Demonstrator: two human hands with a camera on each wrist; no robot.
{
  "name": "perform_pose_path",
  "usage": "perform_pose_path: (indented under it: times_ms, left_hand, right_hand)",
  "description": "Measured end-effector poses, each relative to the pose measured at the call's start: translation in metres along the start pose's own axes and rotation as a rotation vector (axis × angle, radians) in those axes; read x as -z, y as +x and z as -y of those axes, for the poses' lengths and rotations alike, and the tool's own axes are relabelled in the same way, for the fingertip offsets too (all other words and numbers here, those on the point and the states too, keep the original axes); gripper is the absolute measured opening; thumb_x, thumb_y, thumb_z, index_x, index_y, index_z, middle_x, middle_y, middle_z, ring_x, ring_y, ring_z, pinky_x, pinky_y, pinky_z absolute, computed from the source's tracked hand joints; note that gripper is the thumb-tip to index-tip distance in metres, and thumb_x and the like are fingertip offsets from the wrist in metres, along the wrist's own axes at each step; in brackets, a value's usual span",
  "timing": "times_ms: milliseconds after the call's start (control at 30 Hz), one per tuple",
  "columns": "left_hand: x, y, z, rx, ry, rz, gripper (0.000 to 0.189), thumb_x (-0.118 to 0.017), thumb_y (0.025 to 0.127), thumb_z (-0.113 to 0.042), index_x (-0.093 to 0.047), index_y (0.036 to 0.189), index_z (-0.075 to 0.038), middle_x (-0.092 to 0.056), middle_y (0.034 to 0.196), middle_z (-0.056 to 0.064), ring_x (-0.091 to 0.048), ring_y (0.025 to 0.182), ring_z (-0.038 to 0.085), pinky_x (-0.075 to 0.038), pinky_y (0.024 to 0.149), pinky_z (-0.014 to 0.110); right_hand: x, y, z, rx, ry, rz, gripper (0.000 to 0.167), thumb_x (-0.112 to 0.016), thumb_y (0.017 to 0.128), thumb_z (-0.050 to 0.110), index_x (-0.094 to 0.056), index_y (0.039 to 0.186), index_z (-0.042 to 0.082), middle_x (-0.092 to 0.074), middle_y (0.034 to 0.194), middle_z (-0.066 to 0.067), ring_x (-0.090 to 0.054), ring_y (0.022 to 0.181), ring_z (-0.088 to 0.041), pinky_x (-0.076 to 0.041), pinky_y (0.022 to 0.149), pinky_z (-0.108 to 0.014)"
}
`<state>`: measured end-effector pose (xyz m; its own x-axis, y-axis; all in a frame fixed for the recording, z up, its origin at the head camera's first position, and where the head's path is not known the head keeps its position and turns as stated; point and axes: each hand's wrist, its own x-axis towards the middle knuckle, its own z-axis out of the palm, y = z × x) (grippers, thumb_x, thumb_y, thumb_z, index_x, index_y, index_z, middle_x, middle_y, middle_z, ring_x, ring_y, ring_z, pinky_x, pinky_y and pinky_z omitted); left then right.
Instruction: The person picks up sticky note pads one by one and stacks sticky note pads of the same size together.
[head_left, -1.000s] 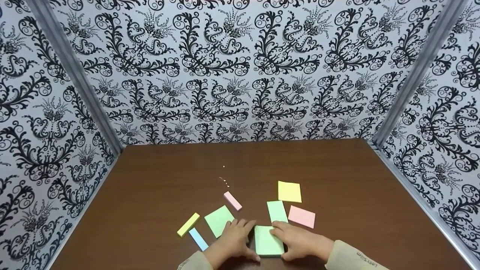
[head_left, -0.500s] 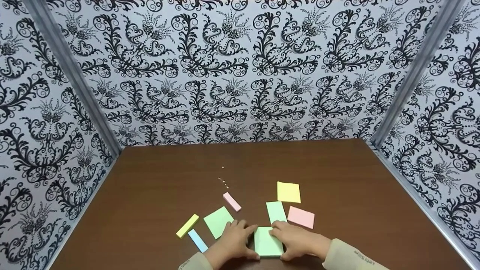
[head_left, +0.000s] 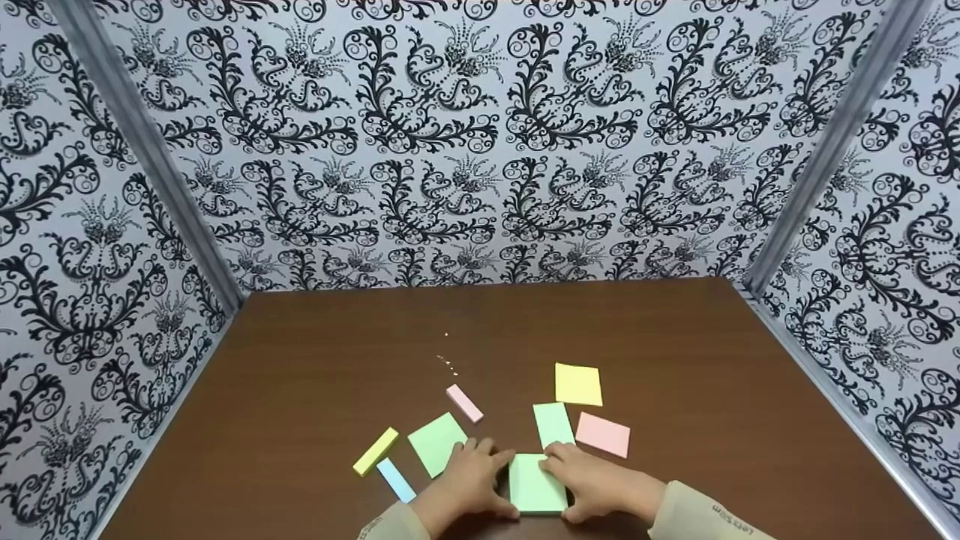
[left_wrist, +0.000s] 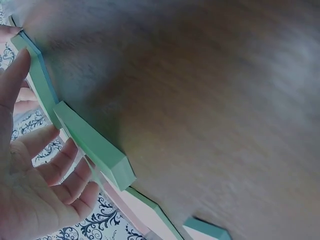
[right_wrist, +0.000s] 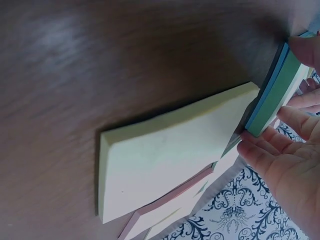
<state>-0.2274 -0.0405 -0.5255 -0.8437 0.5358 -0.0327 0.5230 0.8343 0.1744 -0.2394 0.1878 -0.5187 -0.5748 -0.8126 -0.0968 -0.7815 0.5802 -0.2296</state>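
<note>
A square green sticky note pad (head_left: 537,484) lies near the table's front edge, between both hands. The right wrist view shows a blue layer (right_wrist: 270,92) directly under the green pad (right_wrist: 285,87), edges lined up. My left hand (head_left: 472,480) holds the pad's left side, thumb at the near corner and fingers at the far one. On the opposite side my right hand (head_left: 596,484) grips it, thumb near the front corner and fingertips over the far right corner. Another green pad (head_left: 437,442) lies just beyond the left hand, partly covered by it.
Left lie a yellow strip pad (head_left: 376,452), a blue strip pad (head_left: 396,480) and a pink one (head_left: 465,403). Beyond the right hand are a green rectangular pad (head_left: 553,424), a pink pad (head_left: 603,435) and a yellow square (head_left: 578,385). A pale yellow pad (right_wrist: 175,150) shows in the right wrist view.
</note>
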Motion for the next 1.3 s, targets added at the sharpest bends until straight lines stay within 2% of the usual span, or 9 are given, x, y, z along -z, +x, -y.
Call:
perform_pose_path:
  times_ms: [267, 467, 600, 700, 767, 867, 1000, 1200, 1300]
  left_hand:
    - [0.005, 0.000, -0.005, 0.028, -0.024, 0.004, 0.081, -0.072, 0.057, -0.064, -0.054, 0.126, -0.024, -0.053, 0.103, 0.001, -0.045, 0.085, 0.018, -0.034, 0.073, 0.037]
    - [0.005, -0.001, -0.005, 0.033, -0.081, 0.017, 0.078, -0.075, 0.058, -0.060, -0.054, 0.124, -0.023, -0.051, 0.100, 0.001, -0.042, 0.082, 0.017, -0.032, 0.071, 0.037]
    - [0.005, 0.000, -0.005, 0.034, -0.103, 0.035, 0.077, -0.075, 0.059, -0.059, -0.053, 0.125, -0.024, -0.050, 0.100, 0.001, -0.041, 0.082, 0.017, -0.032, 0.072, 0.038]
    - [0.006, 0.001, -0.006, 0.043, -0.100, 0.045, 0.079, -0.074, 0.059, -0.060, -0.053, 0.126, -0.025, -0.051, 0.103, 0.000, -0.042, 0.085, 0.018, -0.034, 0.075, 0.041]
    - [0.005, 0.001, -0.006, 0.049, -0.101, 0.048, 0.079, -0.074, 0.059, -0.060, -0.053, 0.126, -0.025, -0.051, 0.104, 0.001, -0.044, 0.087, 0.019, -0.035, 0.078, 0.044]
    - [0.004, 0.001, -0.004, 0.054, -0.106, 0.050, 0.079, -0.074, 0.059, -0.060, -0.052, 0.126, -0.025, -0.051, 0.105, 0.002, -0.044, 0.089, 0.021, -0.035, 0.080, 0.047]
    - [0.001, 0.001, -0.002, 0.054, -0.116, 0.051, 0.080, -0.074, 0.059, -0.061, -0.051, 0.127, -0.026, -0.050, 0.105, 0.001, -0.043, 0.089, 0.021, -0.035, 0.080, 0.050]
    - [0.000, 0.000, 0.000, 0.029, -0.121, 0.033, 0.079, -0.073, 0.059, -0.061, -0.050, 0.127, -0.027, -0.049, 0.106, 0.000, -0.042, 0.088, 0.020, -0.032, 0.075, 0.045]
    - [0.001, -0.002, -0.001, 0.021, -0.122, 0.009, 0.078, -0.074, 0.059, -0.060, -0.051, 0.125, -0.025, -0.050, 0.106, 0.002, -0.043, 0.088, 0.021, -0.031, 0.072, 0.043]
  right_hand:
    - [0.000, -0.002, 0.001, -0.031, 0.020, 0.011, 0.063, -0.071, 0.075, 0.026, -0.046, 0.127, 0.002, -0.041, 0.127, -0.013, -0.045, 0.112, -0.021, -0.044, 0.086, -0.029]
    - [0.013, -0.007, -0.002, -0.050, 0.055, -0.004, 0.069, -0.072, 0.076, 0.035, -0.046, 0.129, -0.001, -0.041, 0.134, -0.020, -0.040, 0.123, -0.032, -0.038, 0.097, -0.039]
    - [0.032, -0.010, -0.024, -0.092, 0.185, -0.150, 0.060, -0.068, 0.080, 0.022, -0.045, 0.126, -0.010, -0.045, 0.130, -0.027, -0.043, 0.119, -0.039, -0.036, 0.096, -0.049]
    - [0.045, -0.010, -0.049, -0.178, 0.256, -0.277, 0.050, -0.064, 0.083, 0.007, -0.044, 0.124, -0.014, -0.048, 0.125, -0.029, -0.045, 0.116, -0.042, -0.036, 0.094, -0.052]
    - [0.051, -0.010, -0.066, -0.260, 0.286, -0.322, 0.047, -0.060, 0.083, 0.001, -0.044, 0.124, -0.014, -0.047, 0.126, -0.030, -0.044, 0.117, -0.043, -0.034, 0.095, -0.054]
    - [0.051, -0.007, -0.088, -0.360, 0.262, -0.316, 0.049, -0.062, 0.082, 0.003, -0.044, 0.125, -0.012, -0.046, 0.127, -0.029, -0.042, 0.119, -0.044, -0.033, 0.096, -0.055]
    - [0.044, -0.003, -0.107, -0.427, 0.270, -0.284, 0.054, -0.063, 0.082, 0.003, -0.040, 0.129, -0.013, -0.040, 0.131, -0.032, -0.036, 0.123, -0.046, -0.030, 0.098, -0.056]
    - [0.034, 0.004, -0.117, -0.493, 0.358, -0.208, 0.069, -0.063, 0.084, 0.009, -0.023, 0.136, -0.015, -0.021, 0.141, -0.036, -0.016, 0.131, -0.048, -0.014, 0.105, -0.057]
    - [0.031, 0.010, -0.119, -0.475, 0.380, -0.183, 0.071, -0.061, 0.086, 0.010, -0.019, 0.137, -0.016, -0.016, 0.142, -0.037, -0.012, 0.132, -0.048, -0.010, 0.106, -0.057]
